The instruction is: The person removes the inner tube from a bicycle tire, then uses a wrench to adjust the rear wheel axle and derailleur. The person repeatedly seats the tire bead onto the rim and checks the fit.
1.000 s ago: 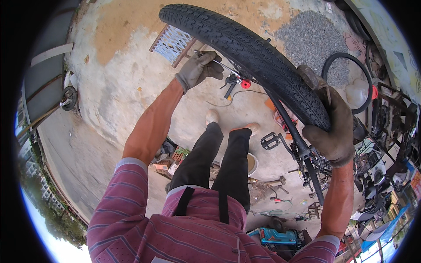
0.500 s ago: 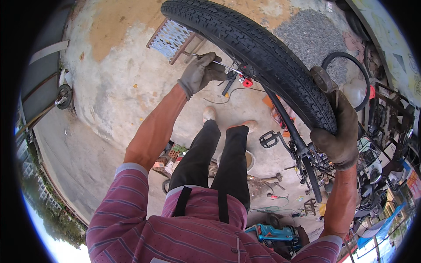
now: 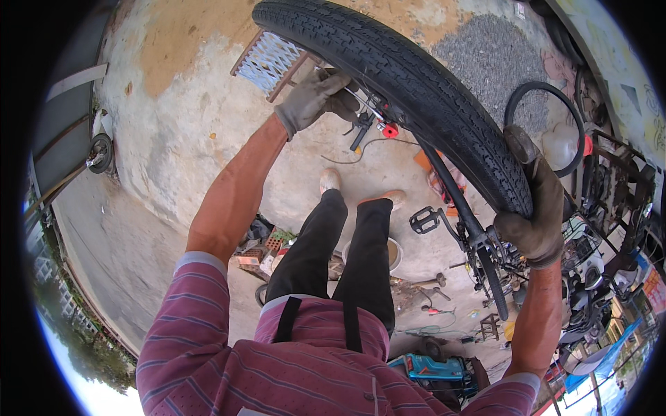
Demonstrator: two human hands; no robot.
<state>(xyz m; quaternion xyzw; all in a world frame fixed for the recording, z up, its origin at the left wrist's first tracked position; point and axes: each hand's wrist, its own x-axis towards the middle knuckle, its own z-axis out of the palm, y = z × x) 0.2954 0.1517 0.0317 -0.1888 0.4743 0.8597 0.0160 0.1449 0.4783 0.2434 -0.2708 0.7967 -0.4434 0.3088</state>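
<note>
- The grey-gloved left hand (image 3: 318,99) now sits closer to the black knobby rubber tire (image 3: 416,87), by a slim silver metal rod (image 3: 368,105); whether it grips, I cannot tell.
- The brown-gloved right hand (image 3: 541,215) stays clasped on the tire's right end before the person, apparently steadying it.

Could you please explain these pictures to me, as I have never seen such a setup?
There is no robot here, just a person working by hand. Every picture comes from one wide fisheye camera worn on the head, looking down, so straight edges bend. The gloved right hand grips a black bicycle tire. The gloved left hand is at a shiny metal rod near the tire; its exact grip is unclear. Gravel lies on the concrete ground, where a bucket stands partly hidden.
</note>
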